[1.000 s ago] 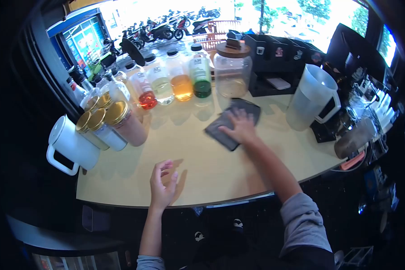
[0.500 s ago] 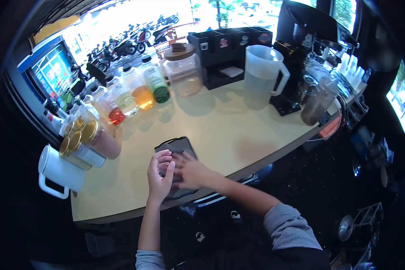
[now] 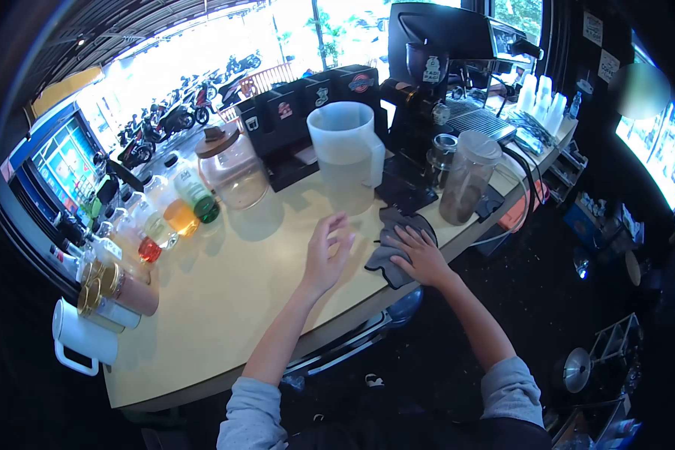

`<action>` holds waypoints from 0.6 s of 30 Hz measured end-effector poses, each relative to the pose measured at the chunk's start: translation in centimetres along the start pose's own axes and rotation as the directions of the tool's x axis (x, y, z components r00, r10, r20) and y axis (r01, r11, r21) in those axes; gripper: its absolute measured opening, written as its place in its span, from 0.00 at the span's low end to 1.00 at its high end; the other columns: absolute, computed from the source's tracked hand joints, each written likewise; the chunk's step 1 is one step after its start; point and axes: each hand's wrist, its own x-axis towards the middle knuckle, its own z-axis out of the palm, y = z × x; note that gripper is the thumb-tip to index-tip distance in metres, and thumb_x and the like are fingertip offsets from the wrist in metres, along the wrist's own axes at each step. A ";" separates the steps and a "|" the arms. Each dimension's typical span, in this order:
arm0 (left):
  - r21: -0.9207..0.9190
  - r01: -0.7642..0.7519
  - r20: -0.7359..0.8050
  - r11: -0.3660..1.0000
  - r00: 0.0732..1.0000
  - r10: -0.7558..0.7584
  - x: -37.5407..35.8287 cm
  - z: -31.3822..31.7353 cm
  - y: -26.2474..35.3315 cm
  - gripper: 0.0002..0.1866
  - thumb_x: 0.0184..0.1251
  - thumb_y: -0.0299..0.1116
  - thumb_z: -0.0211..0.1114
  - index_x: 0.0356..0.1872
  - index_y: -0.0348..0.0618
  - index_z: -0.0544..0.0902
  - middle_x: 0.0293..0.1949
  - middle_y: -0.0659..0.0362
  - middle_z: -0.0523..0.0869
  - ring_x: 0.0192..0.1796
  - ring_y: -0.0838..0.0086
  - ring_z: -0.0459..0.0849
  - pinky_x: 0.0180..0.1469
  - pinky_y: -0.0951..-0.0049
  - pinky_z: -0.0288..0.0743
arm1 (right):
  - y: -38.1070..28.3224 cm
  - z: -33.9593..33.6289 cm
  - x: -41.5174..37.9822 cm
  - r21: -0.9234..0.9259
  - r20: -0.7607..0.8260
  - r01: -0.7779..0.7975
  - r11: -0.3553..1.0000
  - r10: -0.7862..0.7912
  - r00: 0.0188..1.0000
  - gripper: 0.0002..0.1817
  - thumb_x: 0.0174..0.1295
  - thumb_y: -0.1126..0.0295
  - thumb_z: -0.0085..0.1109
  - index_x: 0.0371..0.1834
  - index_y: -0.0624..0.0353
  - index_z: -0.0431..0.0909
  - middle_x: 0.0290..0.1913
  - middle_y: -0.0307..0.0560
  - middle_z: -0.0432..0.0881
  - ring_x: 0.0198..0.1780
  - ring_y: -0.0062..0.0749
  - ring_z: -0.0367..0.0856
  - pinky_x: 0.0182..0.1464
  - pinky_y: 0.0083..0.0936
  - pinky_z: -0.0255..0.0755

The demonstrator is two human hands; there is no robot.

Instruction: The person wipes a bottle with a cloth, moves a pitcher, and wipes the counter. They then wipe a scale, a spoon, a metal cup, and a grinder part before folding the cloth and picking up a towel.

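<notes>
My right hand (image 3: 420, 256) lies flat with spread fingers on a dark grey cloth (image 3: 388, 271), pressing it to the counter near the front edge. The cloth is rumpled, with black edging. In the air over the counter, my left hand (image 3: 327, 255) is empty, its fingers loosely bent and apart. Beyond both hands stands a large frosted plastic pitcher (image 3: 345, 154), partly filled with clear liquid, its handle to the right. A tall clear container (image 3: 469, 180) with brownish contents stands to the right of the cloth.
Along the left lie a white pitcher (image 3: 90, 339), gold-lidded jars (image 3: 133, 291) and several bottles, including a green one (image 3: 202, 204). A wooden-lidded jar (image 3: 236, 172) and black organizer (image 3: 277, 124) line the back. A coffee machine (image 3: 457, 52) stands right. The counter edge (image 3: 277, 358) runs in front.
My right hand and the cloth have moved right along the counter, towards the tall container. My left hand has shifted right too, now apart from the right. The view has turned right.
</notes>
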 end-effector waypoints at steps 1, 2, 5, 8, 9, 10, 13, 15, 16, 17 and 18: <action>0.003 -0.063 -0.010 0.998 0.998 0.063 1.5 1.5 0.0 0.24 0.64 0.30 0.62 0.60 0.38 0.68 0.56 0.52 0.74 0.59 0.67 0.74 0.56 0.68 0.72 | 0.5 -0.2 -1.0 0.016 -0.039 -0.018 1.000 0.018 0.999 0.28 0.66 0.48 0.44 0.67 0.44 0.65 0.71 0.47 0.59 0.72 0.47 0.55 0.71 0.46 0.46; 0.043 -0.106 -0.044 0.993 0.993 0.108 2.9 2.8 0.1 0.26 0.64 0.31 0.62 0.62 0.38 0.65 0.59 0.51 0.72 0.61 0.66 0.72 0.58 0.65 0.69 | 0.9 -0.5 -1.9 0.033 -0.076 -0.033 0.999 0.035 0.996 0.27 0.66 0.50 0.46 0.66 0.46 0.66 0.70 0.48 0.61 0.71 0.47 0.56 0.71 0.45 0.47; 0.091 -0.193 -0.153 0.977 0.967 0.205 7.4 6.3 -1.5 0.30 0.64 0.35 0.62 0.64 0.36 0.61 0.61 0.49 0.70 0.64 0.63 0.69 0.62 0.63 0.65 | 1.6 -1.6 -4.4 0.071 -0.112 -0.117 0.991 0.124 0.986 0.26 0.64 0.54 0.51 0.64 0.51 0.68 0.69 0.48 0.63 0.70 0.48 0.58 0.70 0.46 0.49; 0.070 -0.195 -0.229 0.978 0.951 0.206 10.2 8.3 -1.2 0.29 0.66 0.38 0.61 0.63 0.34 0.62 0.60 0.45 0.71 0.64 0.61 0.70 0.63 0.62 0.63 | 1.8 -1.9 -6.9 0.142 -0.246 -0.189 0.972 0.219 0.944 0.23 0.62 0.62 0.54 0.60 0.57 0.71 0.65 0.49 0.68 0.67 0.49 0.64 0.66 0.42 0.60; 0.043 -0.154 -0.234 0.987 0.959 0.160 10.8 8.7 -1.3 0.27 0.67 0.39 0.60 0.61 0.32 0.65 0.58 0.43 0.73 0.63 0.60 0.70 0.63 0.63 0.63 | 1.7 -1.9 -7.5 0.241 -0.293 -0.241 0.940 0.307 0.905 0.22 0.62 0.64 0.54 0.59 0.59 0.72 0.64 0.49 0.70 0.65 0.50 0.66 0.64 0.40 0.63; 0.043 -0.157 -0.233 0.987 0.959 0.163 11.3 8.9 -1.3 0.27 0.67 0.39 0.60 0.61 0.32 0.65 0.58 0.43 0.73 0.63 0.60 0.70 0.63 0.63 0.63 | 1.4 -2.0 -8.0 0.304 -0.349 -0.273 0.913 0.373 0.860 0.20 0.63 0.67 0.54 0.57 0.63 0.72 0.60 0.50 0.75 0.61 0.43 0.73 0.60 0.32 0.67; -0.092 -0.151 -0.222 0.984 0.967 0.127 11.7 8.9 -0.2 0.23 0.69 0.41 0.58 0.55 0.32 0.70 0.47 0.46 0.80 0.53 0.65 0.78 0.55 0.67 0.69 | 1.9 -1.5 -8.5 0.815 -0.271 -0.158 0.557 0.608 0.747 0.18 0.68 0.68 0.49 0.57 0.66 0.71 0.58 0.48 0.76 0.61 0.33 0.72 0.64 0.26 0.60; -0.097 -0.180 -0.434 0.979 0.892 0.121 10.8 7.7 1.0 0.20 0.70 0.43 0.57 0.48 0.33 0.76 0.34 0.56 0.82 0.39 0.74 0.80 0.43 0.73 0.72 | 2.7 -1.3 -8.8 0.847 -0.281 -0.116 0.519 0.622 0.731 0.18 0.70 0.68 0.46 0.58 0.67 0.71 0.56 0.45 0.76 0.59 0.25 0.71 0.62 0.22 0.60; -0.087 -0.160 -0.511 0.983 0.854 0.094 11.0 6.4 0.5 0.19 0.68 0.45 0.59 0.42 0.34 0.79 0.28 0.62 0.80 0.31 0.81 0.77 0.36 0.77 0.71 | 2.5 -1.6 -8.8 0.886 -0.283 -0.059 0.461 0.636 0.718 0.18 0.70 0.67 0.46 0.58 0.67 0.71 0.56 0.45 0.76 0.58 0.26 0.71 0.62 0.23 0.61; -0.082 -0.159 -0.514 0.984 0.852 0.095 11.2 5.2 0.0 0.19 0.68 0.45 0.59 0.42 0.34 0.79 0.28 0.62 0.80 0.31 0.81 0.77 0.36 0.77 0.71 | 2.2 -1.8 -8.9 0.918 -0.279 -0.004 0.397 0.651 0.706 0.19 0.71 0.67 0.46 0.59 0.67 0.71 0.55 0.45 0.77 0.58 0.27 0.72 0.62 0.23 0.61; -0.090 -0.161 -0.608 0.983 0.791 0.073 11.2 4.0 -0.1 0.19 0.68 0.45 0.60 0.38 0.34 0.80 0.26 0.63 0.80 0.31 0.81 0.77 0.35 0.77 0.71 | 2.1 -1.9 -8.8 0.911 -0.278 -0.023 0.412 0.652 0.705 0.19 0.71 0.67 0.46 0.59 0.69 0.70 0.54 0.45 0.77 0.57 0.26 0.73 0.61 0.22 0.62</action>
